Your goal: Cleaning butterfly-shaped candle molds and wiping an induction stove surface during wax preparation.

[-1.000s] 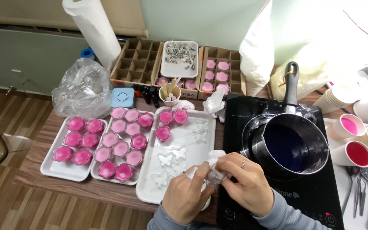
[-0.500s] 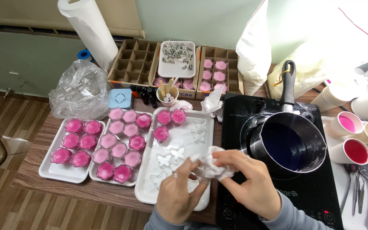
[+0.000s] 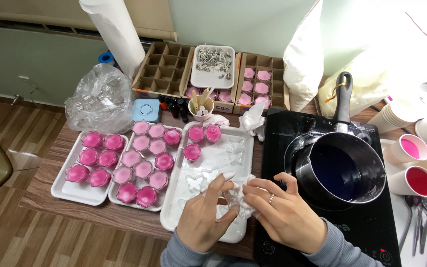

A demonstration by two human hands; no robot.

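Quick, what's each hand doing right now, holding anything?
Left hand: fingers pinched on the crumpled white tissue, above the white tray.
Right hand: closed on the same tissue from the other side, beside the saucepan.

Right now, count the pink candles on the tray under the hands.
3 pink candles: two at the tray's far edge, one just nearer. The left hand may hide more.
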